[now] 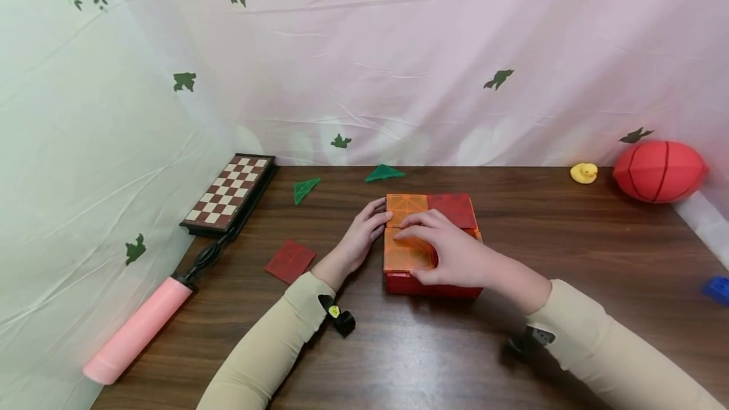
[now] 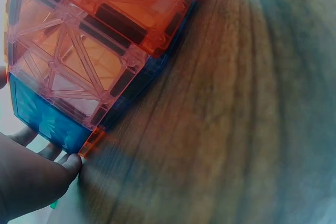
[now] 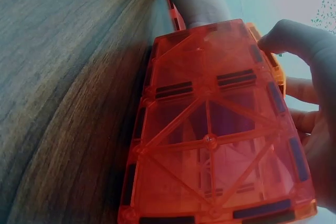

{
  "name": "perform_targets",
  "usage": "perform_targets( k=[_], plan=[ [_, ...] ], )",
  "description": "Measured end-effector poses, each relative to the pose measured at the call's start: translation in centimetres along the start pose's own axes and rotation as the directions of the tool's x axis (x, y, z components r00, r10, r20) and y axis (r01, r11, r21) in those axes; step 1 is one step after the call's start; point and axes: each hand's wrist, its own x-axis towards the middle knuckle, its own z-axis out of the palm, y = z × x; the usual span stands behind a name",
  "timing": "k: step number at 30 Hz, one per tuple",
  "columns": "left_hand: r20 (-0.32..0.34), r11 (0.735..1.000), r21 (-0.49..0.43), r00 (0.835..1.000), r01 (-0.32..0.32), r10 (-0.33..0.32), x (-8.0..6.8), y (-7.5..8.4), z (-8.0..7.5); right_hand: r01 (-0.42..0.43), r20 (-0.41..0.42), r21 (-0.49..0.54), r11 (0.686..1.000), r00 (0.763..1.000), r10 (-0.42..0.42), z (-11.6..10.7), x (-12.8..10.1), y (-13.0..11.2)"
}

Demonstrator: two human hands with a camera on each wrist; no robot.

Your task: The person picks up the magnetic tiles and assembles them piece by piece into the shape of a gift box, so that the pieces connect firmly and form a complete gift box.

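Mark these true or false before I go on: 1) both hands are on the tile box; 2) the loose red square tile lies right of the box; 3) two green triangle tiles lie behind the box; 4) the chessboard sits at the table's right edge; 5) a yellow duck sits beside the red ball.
1) True: the left hand touches the left side of the tile box, and the right hand rests on its top.
2) False: the red square tile lies left of the box.
3) True: two green triangle tiles lie behind it.
4) False: the chessboard sits at the left.
5) True: the yellow duck is just left of the red ball.
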Motion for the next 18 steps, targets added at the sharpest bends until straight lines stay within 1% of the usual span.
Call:
perform_targets(
  k=[7, 13, 15, 18],
  plan=[
    [0.013, 1.0, -0.002, 1.0, -0.005, 0.005, 0.0, 0.1, 0.0, 0.002, 0.029, 0.002, 1.0, 1.0, -0.002, -0.1, -0.1, 0.2],
    [0.01, 1.0, 0.005, 1.0, -0.003, 0.002, -0.2, 0.2, 0.1, 0.009, 0.049, 0.019, 1.0, 0.999, -0.01, -0.4, -0.2, 0.3],
    [0.007, 1.0, 0.019, 1.0, 0.003, -0.003, -0.4, 0.4, 0.2, 0.008, 0.039, 0.023, 1.0, 0.999, -0.009, -0.6, -0.3, 0.5],
    [-0.005, 0.998, 0.062, 1.0, 0.018, -0.018, -0.8, 1.0, 0.2, -0.003, -0.014, 0.028, 1.0, 1.0, 0.003, -1.3, -0.4, 0.9]
  ],
)
